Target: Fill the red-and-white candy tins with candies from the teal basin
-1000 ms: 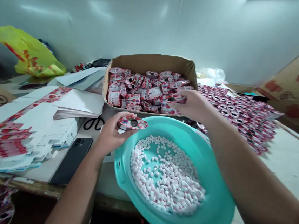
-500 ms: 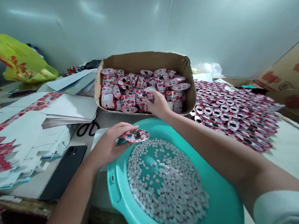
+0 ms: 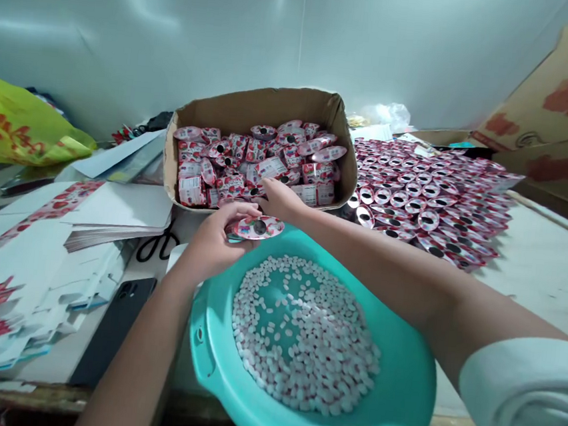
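The left hand (image 3: 217,241) grips a red-printed packet (image 3: 264,228) by the teal basin's (image 3: 407,365) far rim, its lettering too small to read. The right hand (image 3: 285,202), nearer it than before, is at the carton's (image 3: 259,107) near edge, partly hidden; I can't tell its grip. The basin overhangs the tabletop's (image 3: 535,264) front edge; pale surface shows rightward.

A packing workshop, evidently: carton (image 3: 264,107) of printed packs (image 3: 271,167), basin (image 3: 397,391) (turquoise plastic) of loose white pellets (image 3: 324,361)
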Available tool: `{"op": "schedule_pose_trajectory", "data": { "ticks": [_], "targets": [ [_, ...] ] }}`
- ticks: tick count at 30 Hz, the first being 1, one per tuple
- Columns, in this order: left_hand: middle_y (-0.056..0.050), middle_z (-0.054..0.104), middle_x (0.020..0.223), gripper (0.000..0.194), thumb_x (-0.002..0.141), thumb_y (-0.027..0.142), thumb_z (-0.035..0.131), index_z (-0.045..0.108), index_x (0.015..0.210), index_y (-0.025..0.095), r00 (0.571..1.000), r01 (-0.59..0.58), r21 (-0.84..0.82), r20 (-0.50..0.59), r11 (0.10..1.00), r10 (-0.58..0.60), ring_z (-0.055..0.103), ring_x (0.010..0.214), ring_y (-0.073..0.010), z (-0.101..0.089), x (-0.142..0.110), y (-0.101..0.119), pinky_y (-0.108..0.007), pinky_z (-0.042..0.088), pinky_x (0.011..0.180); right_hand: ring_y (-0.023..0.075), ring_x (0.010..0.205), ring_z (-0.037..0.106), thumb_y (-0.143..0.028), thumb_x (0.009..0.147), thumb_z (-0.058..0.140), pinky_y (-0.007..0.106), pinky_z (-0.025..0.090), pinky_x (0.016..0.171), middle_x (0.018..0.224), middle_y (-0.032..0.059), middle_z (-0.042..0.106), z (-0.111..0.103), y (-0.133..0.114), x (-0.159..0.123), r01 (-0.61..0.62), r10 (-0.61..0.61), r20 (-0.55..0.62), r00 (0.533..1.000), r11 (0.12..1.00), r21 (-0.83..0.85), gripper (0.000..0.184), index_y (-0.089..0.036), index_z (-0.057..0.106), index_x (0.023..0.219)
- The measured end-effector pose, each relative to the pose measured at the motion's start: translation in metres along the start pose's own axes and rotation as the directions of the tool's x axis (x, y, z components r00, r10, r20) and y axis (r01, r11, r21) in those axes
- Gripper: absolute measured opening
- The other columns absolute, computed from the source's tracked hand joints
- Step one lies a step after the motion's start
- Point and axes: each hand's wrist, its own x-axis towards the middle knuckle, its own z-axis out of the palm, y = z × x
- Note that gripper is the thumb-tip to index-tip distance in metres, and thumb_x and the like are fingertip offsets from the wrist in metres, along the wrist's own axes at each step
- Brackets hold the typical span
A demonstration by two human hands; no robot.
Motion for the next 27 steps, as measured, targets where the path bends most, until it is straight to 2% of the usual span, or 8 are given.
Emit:
{"op": "schedule_pose_trajectory", "data": {
  "ticks": [3,6,10,13,15,19,24,27],
  "targets": [
    [-0.007,0.066,0.128,0.041,0.082,0.027,0.070,0.059,0.121,0.023,0.997,0.005,0.083,0.072,0.997,-0.011,0.066,0.113,-0.0230,0.009,-0.009,-0.005,-0.030,0.056,0.089,0.0278,0.108,0.060,-0.031,0.088,0.063,0.037,0.047,0.093,0.116,0.0144,0.066,0.000,0.005,0.002,-0.020,0.021,0.024,0.999,1.000,-0.021,0.022,-0.017,0.059,0.105],
    [-0.006,0.068,0.123,0.038,0.085,0.025,0.065,0.057,0.122,0.023,0.992,-0.050,0.202,0.125,0.978,0.024,0.067,0.109,-0.0231,0.010,-0.016,-0.003,-0.031,0.055,0.088,0.0259,0.108,0.060,-0.034,0.090,0.062,0.035,0.047,0.093,0.117,0.0126,0.067,0.000,0.008,0.004,-0.041,0.042,0.034,0.999,0.999,-0.033,0.025,-0.017,0.060,0.108],
    [-0.007,0.068,0.124,0.040,0.085,0.018,0.061,0.057,0.124,0.022,0.985,-0.172,0.358,0.073,0.918,0.156,0.066,0.112,-0.0242,0.006,-0.018,0.000,-0.033,0.052,0.096,0.0253,0.108,0.061,-0.033,0.091,0.060,0.035,0.048,0.092,0.115,0.0140,0.068,0.000,0.010,0.005,-0.053,0.055,0.041,0.998,0.998,-0.038,0.027,-0.015,0.060,0.110],
    [-0.009,0.065,0.132,0.048,0.085,0.014,0.057,0.055,0.132,0.019,0.944,-0.303,0.469,0.030,0.829,0.328,0.060,0.122,-0.0243,0.002,-0.016,-0.002,-0.036,0.046,0.108,0.0261,0.108,0.062,-0.033,0.090,0.061,0.036,0.048,0.093,0.114,0.0139,0.068,0.000,0.010,0.005,-0.033,0.035,0.051,0.998,0.999,-0.039,0.026,-0.014,0.060,0.109],
    [-0.010,0.063,0.135,0.050,0.085,0.012,0.056,0.056,0.134,0.018,0.923,-0.345,0.546,0.047,0.763,0.383,0.057,0.127,-0.0249,-0.001,-0.015,-0.005,-0.040,0.041,0.113,0.0270,0.110,0.061,-0.033,0.089,0.062,0.036,0.048,0.094,0.116,0.0140,0.067,0.000,0.009,0.005,-0.012,0.014,0.058,0.998,0.999,-0.041,0.026,-0.014,0.060,0.108],
    [-0.009,0.066,0.131,0.048,0.082,0.009,0.056,0.061,0.129,0.019,0.945,-0.314,0.588,0.115,0.745,0.307,0.060,0.123,-0.0261,-0.003,-0.014,-0.008,-0.045,0.043,0.112,0.0295,0.114,0.059,-0.033,0.089,0.062,0.040,0.047,0.097,0.120,0.0157,0.065,0.001,0.008,0.005,0.019,-0.016,0.062,0.998,0.999,-0.044,0.027,-0.015,0.059,0.108],
    [-0.009,0.059,0.141,0.056,0.083,0.008,0.052,0.054,0.138,0.019,0.921,-0.341,0.577,0.044,0.743,0.388,0.051,0.134,-0.0244,-0.004,-0.016,-0.006,-0.045,0.037,0.118,0.0300,0.114,0.059,-0.031,0.089,0.062,0.042,0.046,0.098,0.119,0.0148,0.066,0.001,0.007,0.005,0.028,-0.025,0.071,0.997,0.999,-0.033,0.025,-0.017,0.060,0.109],
    [-0.009,0.061,0.139,0.054,0.082,0.007,0.052,0.057,0.135,0.020,0.932,-0.329,0.573,0.069,0.750,0.356,0.053,0.132,-0.0250,-0.004,-0.015,-0.006,-0.046,0.037,0.117,0.0301,0.113,0.059,-0.030,0.089,0.061,0.042,0.046,0.097,0.119,0.0148,0.066,0.002,0.009,0.005,0.031,-0.028,0.069,0.997,0.999,-0.030,0.024,-0.017,0.060,0.109]
  ]
}}
